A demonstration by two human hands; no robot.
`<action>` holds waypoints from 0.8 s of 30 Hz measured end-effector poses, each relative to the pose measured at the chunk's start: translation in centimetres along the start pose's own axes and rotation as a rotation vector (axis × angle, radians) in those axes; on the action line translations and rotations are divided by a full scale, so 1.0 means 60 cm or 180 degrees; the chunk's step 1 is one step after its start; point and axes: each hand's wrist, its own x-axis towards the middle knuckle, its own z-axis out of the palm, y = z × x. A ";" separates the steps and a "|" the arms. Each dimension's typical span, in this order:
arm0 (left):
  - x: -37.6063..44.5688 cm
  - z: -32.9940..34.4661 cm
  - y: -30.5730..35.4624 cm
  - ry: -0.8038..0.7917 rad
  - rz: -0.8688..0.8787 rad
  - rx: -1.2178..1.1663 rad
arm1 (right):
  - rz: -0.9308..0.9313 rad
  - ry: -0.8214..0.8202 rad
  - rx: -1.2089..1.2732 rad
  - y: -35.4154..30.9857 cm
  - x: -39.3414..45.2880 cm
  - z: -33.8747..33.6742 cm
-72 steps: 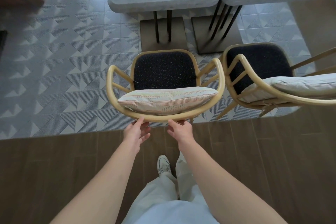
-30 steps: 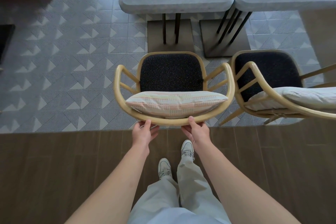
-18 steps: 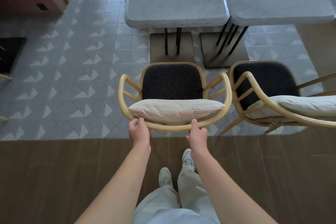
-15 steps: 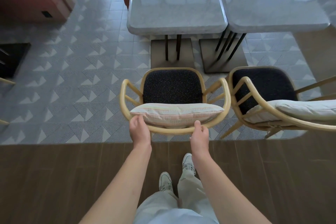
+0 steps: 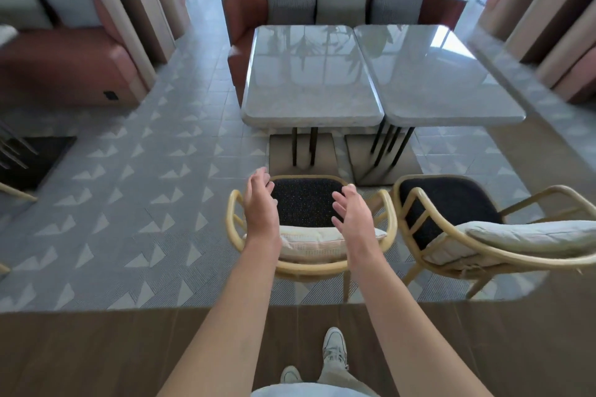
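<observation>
A light wooden armchair (image 5: pixel 233 229) with a dark speckled seat (image 5: pixel 304 203) and a pale striped cushion (image 5: pixel 314 243) against its curved back stands in front of me, facing a marble table (image 5: pixel 306 97). My left hand (image 5: pixel 260 206) and my right hand (image 5: pixel 353 214) hover above the chair, fingers spread and relaxed, palms turned toward each other. Neither hand touches the chair or holds anything.
A second matching armchair (image 5: pixel 448 203) with a cushion stands to the right, before a second marble table (image 5: pixel 432 80). A red-brown sofa (image 5: pixel 238 42) with cushions sits behind the tables, another (image 5: pixel 64 68) at left. Patterned tile meets wood floor (image 5: pixel 96 351) under my feet.
Both hands have let go of the chair's back rail and risen above the seat, fingers now spread. My view has tilted up, showing the tables and sofas.
</observation>
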 end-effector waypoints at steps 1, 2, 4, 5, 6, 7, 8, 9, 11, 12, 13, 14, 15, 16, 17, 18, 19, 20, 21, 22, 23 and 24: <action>-0.010 0.001 0.010 -0.0065 0.0038 -0.0029 | -0.0079 -0.0044 0.0042 -0.015 -0.010 0.001; -0.021 0.001 0.018 -0.0153 0.0083 -0.0048 | -0.0154 -0.0072 0.0073 -0.029 -0.019 0.002; -0.042 0.001 0.029 -0.0317 0.0182 -0.0045 | -0.0307 -0.0097 0.0092 -0.055 -0.034 0.001; -0.052 0.000 0.034 -0.0400 0.0234 -0.0016 | -0.0386 -0.0092 0.0103 -0.068 -0.041 0.000; -0.058 0.000 0.037 -0.0467 0.0295 0.0024 | -0.0462 -0.0100 0.0105 -0.078 -0.047 -0.002; -0.062 0.000 0.038 -0.0507 0.0346 0.0069 | -0.0516 -0.0126 0.0090 -0.087 -0.051 -0.002; -0.066 0.002 0.042 -0.0547 0.0388 0.0109 | -0.0573 -0.0147 0.0069 -0.095 -0.056 -0.005; -0.069 0.005 0.045 -0.0586 0.0420 0.0143 | -0.0625 -0.0160 0.0040 -0.102 -0.060 -0.009; -0.076 0.016 0.051 -0.0683 0.0487 0.0159 | -0.0720 -0.0174 -0.0035 -0.111 -0.063 -0.020; -0.082 0.022 0.052 -0.0727 0.0507 0.0154 | -0.0752 -0.0182 -0.0074 -0.115 -0.063 -0.028; -0.086 0.027 0.054 -0.0765 0.0529 0.0157 | -0.0770 -0.0193 -0.0108 -0.118 -0.063 -0.034; -0.091 0.033 0.055 -0.0797 0.0563 0.0176 | -0.0785 -0.0206 -0.0135 -0.121 -0.062 -0.040; -0.095 0.038 0.056 -0.0815 0.0588 0.0200 | -0.0804 -0.0226 -0.0162 -0.123 -0.060 -0.046; -0.097 0.043 0.056 -0.0823 0.0604 0.0223 | -0.0823 -0.0245 -0.0175 -0.124 -0.057 -0.052; -0.099 0.050 0.057 -0.0826 0.0614 0.0233 | -0.0844 -0.0274 -0.0172 -0.127 -0.053 -0.057; -0.101 0.059 0.057 -0.0830 0.0619 0.0237 | -0.0860 -0.0301 -0.0169 -0.130 -0.049 -0.064; -0.103 0.070 0.056 -0.0835 0.0619 0.0251 | -0.0874 -0.0320 -0.0184 -0.132 -0.044 -0.073; -0.106 0.084 0.055 -0.0838 0.0624 0.0279 | -0.0884 -0.0339 -0.0209 -0.135 -0.039 -0.084; -0.110 0.099 0.053 -0.0839 0.0625 0.0298 | -0.0876 -0.0365 -0.0218 -0.138 -0.035 -0.095; -0.115 0.117 0.050 -0.0826 0.0629 0.0315 | -0.0856 -0.0407 -0.0200 -0.141 -0.030 -0.108; -0.121 0.135 0.046 -0.0809 0.0637 0.0328 | -0.0825 -0.0463 -0.0157 -0.142 -0.025 -0.121; -0.127 0.158 0.039 -0.0803 0.0649 0.0347 | -0.0785 -0.0513 -0.0103 -0.145 -0.020 -0.138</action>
